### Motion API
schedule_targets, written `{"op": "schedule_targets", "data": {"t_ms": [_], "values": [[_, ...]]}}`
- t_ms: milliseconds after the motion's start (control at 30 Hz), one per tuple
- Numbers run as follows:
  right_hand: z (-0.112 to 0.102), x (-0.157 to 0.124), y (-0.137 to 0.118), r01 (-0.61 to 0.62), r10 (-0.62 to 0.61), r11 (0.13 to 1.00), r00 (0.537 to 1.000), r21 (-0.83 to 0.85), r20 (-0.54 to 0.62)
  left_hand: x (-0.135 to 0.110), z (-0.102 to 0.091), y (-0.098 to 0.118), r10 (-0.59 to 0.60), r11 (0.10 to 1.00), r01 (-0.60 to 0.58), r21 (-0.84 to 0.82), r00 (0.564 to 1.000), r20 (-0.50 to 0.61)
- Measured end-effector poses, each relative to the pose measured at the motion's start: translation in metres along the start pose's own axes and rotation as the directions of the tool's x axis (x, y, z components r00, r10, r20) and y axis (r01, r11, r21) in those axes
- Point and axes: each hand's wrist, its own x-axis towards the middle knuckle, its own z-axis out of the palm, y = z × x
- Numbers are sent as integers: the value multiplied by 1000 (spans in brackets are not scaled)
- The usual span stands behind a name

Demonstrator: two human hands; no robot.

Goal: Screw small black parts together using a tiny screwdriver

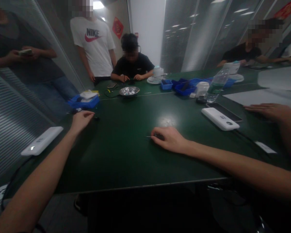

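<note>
Slender tool (148, 136), grasped in the curled fingers of the right hand (171, 139), at the middle of the green table (116, 158); its thin shaft points left. The left hand (81, 121), near the table's left edge, has thumb and fingertips drawn together just beside a small dark object (96, 118); whether they grasp anything cannot be told. Beyond the left hand: a blue tray (87, 105) and, farther off, a metal bowl (121, 92). At right: a white oblong device (215, 117) beside a dark phone (229, 112).
</note>
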Motion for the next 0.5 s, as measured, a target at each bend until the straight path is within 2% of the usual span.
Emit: {"op": "schedule_targets", "data": {"t_ms": [100,167,267,400,500], "values": [[1,0,1,8,-8,1000,1000,-4,3,-3,-10,6,230,961,-235,148,972,55],[1,0,2,13,-13,1000,1000,-3,3,-4,-13,9,283,933,-307,186,948,145],[1,0,3,12,-12,1000,1000,2,-6,-3,-14,10,307,912,-355,203,923,234],[0,-1,2,11,-11,1000,1000,8,-4,-3,-11,16,338,890,-396,227,906,255],[-1,-1,0,7,-7,1000,1000,9,-3,-5,-8,27,304,912,-351,212,926,223]]}}
